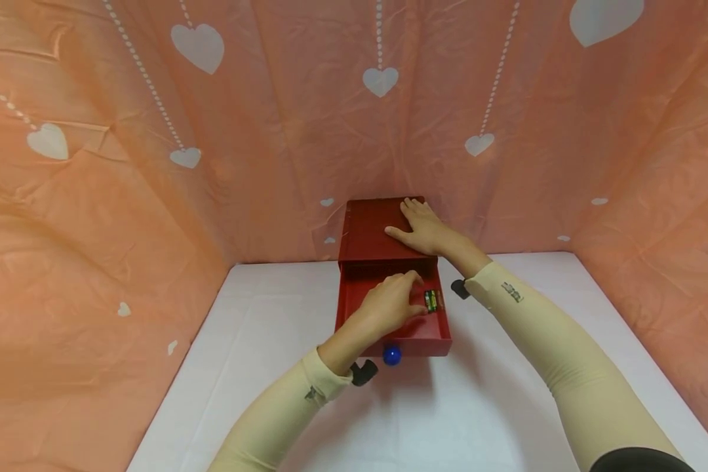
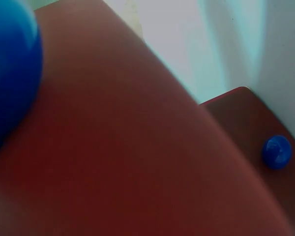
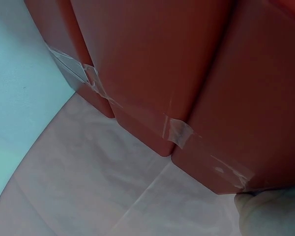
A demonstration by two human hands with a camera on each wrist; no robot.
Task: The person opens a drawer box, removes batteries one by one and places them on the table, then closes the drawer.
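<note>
A red drawer unit [image 1: 368, 229] has its top drawer [image 1: 354, 347] pulled out, with a blue knob [image 1: 392, 356] on the front. Small batteries [image 1: 431, 301], green and black, lie together near the drawer's right wall; how many is hard to tell. My left hand [image 1: 389, 305] is inside the drawer, thumb and fingers apart and curved, just left of the batteries and holding nothing. My right hand [image 1: 421, 229] rests on top of the unit with spread fingers. In the right wrist view, part of that hand [image 3: 275, 211] shows at the unit's edge.
White cloth covers the table [image 1: 271, 328]. Behind the unit hangs an orange curtain [image 1: 307, 131] with white hearts. A lower drawer with another blue knob [image 2: 277, 152] appears in the left wrist view. Clear tape [image 3: 179, 132] runs across the unit's side.
</note>
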